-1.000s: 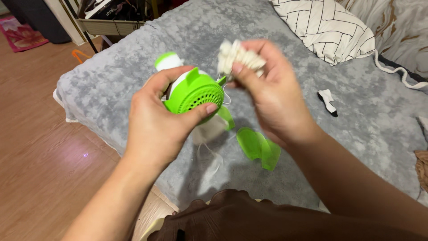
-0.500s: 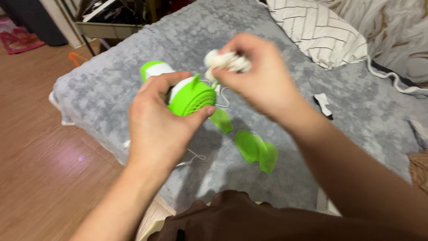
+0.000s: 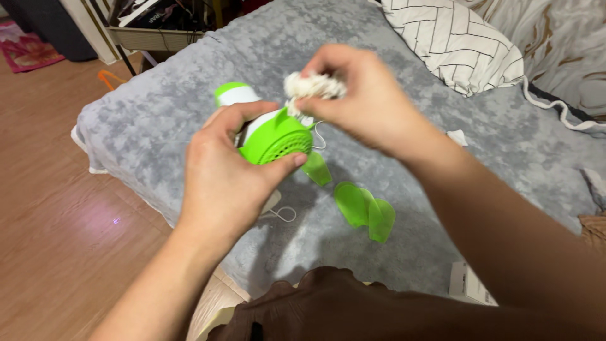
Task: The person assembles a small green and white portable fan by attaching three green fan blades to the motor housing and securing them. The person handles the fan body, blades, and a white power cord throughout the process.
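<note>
Grey plush blanket (image 3: 442, 164) spread over the bed, filling most of the view; striped pillow (image 3: 454, 41) at far right; wooden floor (image 3: 57, 189) at left. Left hand (image 3: 230, 183) closed around a small green-and-white fan (image 3: 274, 136), thumb on top, fingers under the perforated green grille, held above the blanket near centre. Right hand (image 3: 360, 101) pinched shut on a bundled white cord (image 3: 314, 85), now lowered from a second ago and touching the fan's top edge; bundle tighter and smaller than before, loose slack mostly gathered. Green blade pieces (image 3: 366, 211) lying on the blanket, near right of the fan; thin white cord loop (image 3: 285, 215) trailing below the left hand.
</note>
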